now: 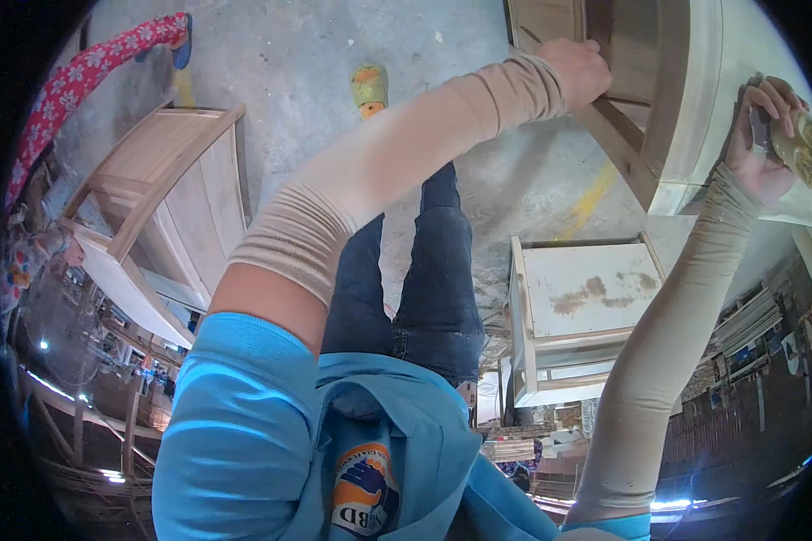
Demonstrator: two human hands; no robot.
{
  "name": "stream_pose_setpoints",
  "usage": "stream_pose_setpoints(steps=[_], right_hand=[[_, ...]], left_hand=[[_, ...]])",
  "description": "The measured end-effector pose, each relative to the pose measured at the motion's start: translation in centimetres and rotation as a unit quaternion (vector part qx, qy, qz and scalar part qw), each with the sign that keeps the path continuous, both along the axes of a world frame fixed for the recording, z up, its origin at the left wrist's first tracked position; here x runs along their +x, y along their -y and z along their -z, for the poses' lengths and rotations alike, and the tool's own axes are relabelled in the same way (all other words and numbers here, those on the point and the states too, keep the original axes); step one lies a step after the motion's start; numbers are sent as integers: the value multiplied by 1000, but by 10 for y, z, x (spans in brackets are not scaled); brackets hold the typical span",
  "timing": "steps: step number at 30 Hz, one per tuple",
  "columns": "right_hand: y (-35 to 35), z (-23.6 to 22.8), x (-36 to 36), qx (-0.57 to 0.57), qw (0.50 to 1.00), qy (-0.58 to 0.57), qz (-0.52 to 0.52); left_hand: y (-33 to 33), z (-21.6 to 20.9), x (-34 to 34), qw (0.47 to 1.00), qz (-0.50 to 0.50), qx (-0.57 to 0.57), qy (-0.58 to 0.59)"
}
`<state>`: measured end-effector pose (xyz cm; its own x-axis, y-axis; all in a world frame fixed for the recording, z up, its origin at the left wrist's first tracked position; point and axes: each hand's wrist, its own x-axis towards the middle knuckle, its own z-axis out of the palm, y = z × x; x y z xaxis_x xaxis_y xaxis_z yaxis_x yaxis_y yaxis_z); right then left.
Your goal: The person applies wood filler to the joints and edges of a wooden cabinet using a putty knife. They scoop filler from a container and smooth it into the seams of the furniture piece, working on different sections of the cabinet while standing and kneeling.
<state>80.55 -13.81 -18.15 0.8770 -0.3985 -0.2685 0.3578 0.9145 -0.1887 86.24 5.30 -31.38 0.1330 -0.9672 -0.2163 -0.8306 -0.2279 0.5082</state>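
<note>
My left hand (579, 74), at the end of a beige sleeve, is closed beside the open frame of a pale wooden cabinet (677, 99). Its fingertips are turned away, so whatever they grip is hidden. Over the cabinet's pale flat panel (740, 45), farther right, my right hand (756, 153) curls its fingers round a pale, pad-like piece (810, 151) with a yellow-brown patterned face. That piece's exact kind is unclear near the picture's rim.
A small wooden cabinet with a stained white panel (595, 287) stands below the right-hand work. Another wooden cabinet (185, 198) is at the left, near a person in red flowered trousers (81, 86). Concrete floor (316, 45) lies between.
</note>
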Motion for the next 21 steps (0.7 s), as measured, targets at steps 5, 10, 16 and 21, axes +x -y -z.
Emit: stream_pose_setpoints(steps=[5, 10, 16, 21], right_hand=[[-2, -1, 0, -16, 1000, -7, 11], [1, -2, 0, -5, 1000, -11, -1], [-4, -3, 2, 7, 1000, -6, 5], [-4, -4, 3, 5, 1000, -6, 11]], left_hand=[[-4, -7, 13, 999, 3, 23, -22], [8, -10, 7, 1000, -24, 15, -12], [-4, 3, 13, 1000, 18, -5, -17], [-7, 0, 25, 999, 3, 0, -35]])
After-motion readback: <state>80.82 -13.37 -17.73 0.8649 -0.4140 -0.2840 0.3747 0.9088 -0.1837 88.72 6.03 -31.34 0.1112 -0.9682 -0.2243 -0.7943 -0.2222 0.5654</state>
